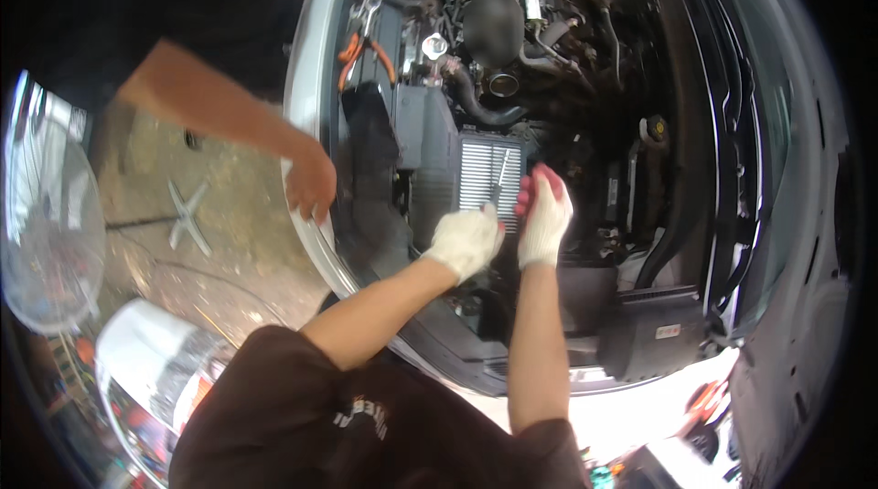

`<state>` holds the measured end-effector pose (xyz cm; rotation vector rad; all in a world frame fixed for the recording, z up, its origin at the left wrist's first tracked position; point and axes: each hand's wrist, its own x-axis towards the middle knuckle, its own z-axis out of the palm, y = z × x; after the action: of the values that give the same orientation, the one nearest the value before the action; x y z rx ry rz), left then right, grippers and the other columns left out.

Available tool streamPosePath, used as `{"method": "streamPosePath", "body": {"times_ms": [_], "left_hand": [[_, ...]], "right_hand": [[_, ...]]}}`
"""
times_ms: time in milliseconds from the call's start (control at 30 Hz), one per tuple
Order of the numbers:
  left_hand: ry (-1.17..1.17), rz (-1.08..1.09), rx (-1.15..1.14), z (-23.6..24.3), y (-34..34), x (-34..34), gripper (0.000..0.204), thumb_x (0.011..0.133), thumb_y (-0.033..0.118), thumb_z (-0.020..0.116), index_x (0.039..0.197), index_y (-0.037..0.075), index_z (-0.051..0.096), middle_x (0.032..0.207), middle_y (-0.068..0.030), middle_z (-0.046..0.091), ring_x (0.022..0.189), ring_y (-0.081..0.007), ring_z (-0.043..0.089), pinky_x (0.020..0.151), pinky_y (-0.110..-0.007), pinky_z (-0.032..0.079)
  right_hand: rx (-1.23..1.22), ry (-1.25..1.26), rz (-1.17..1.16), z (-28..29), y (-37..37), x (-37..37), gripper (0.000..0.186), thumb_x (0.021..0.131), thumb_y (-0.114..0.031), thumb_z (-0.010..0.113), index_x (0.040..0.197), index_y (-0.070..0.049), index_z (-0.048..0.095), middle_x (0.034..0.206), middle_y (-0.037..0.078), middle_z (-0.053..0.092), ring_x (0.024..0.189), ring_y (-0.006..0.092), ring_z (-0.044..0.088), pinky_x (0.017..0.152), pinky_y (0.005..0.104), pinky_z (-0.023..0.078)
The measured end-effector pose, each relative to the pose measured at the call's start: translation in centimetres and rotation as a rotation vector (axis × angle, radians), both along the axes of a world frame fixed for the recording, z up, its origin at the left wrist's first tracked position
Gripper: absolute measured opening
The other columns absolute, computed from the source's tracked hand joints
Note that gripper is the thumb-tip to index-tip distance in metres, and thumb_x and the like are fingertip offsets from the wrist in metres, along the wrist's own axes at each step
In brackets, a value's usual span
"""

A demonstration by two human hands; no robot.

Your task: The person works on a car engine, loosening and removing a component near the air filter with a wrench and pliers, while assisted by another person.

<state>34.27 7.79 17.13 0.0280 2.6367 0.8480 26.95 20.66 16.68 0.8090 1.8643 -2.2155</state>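
Note:
I look down into a car's open engine bay. My left hand (466, 237), in a white knit glove, grips the handle of a slim metal tool (499, 176) whose shaft lies across a white pleated air filter (477, 171). My right hand (543, 213), in a white glove with red fingertips, rests at the filter's right edge, fingers together and holding nothing. A black air hose (483, 107) curves just above the filter.
Another person's bare hand (311, 182) rests on the silver fender edge (306, 77) at left. A black airbox lid (651, 332) lies lower right. An orange cable (352, 54) runs upper left. A fan on a stand (50, 224) is on the floor at left.

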Motion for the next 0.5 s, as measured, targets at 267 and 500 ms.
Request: {"method": "streamPosePath", "body": {"times_ms": [267, 500], "left_hand": [[0.318, -0.499, 0.201, -0.5, -11.3, 5.2, 0.033, 0.095, 0.023, 0.075, 0.121, 0.003, 0.069, 0.103, -0.0127, 0.072, 0.094, -0.0306, 0.070, 0.087, -0.042, 0.056], [0.339, -0.580, 0.323, -2.8, -11.9, 3.7, 0.029, 0.090, 0.020, 0.076, 0.113, 0.003, 0.072, 0.105, -0.0122, 0.072, 0.097, -0.0309, 0.070, 0.083, -0.042, 0.055]], "right_hand": [[-0.841, -0.239, -0.417, -15.3, -8.6, -17.2, 0.042, 0.117, -0.031, 0.047, 0.135, 0.006, 0.051, 0.145, 0.033, 0.059, 0.134, 0.0489, 0.059, 0.110, 0.0601, 0.054], [-1.109, -0.467, -0.652, -20.1, -9.9, -23.0, 0.084, 0.103, -0.072, 0.048, 0.150, -0.002, 0.050, 0.142, 0.024, 0.057, 0.120, 0.0419, 0.059, 0.100, 0.0555, 0.052]]}}
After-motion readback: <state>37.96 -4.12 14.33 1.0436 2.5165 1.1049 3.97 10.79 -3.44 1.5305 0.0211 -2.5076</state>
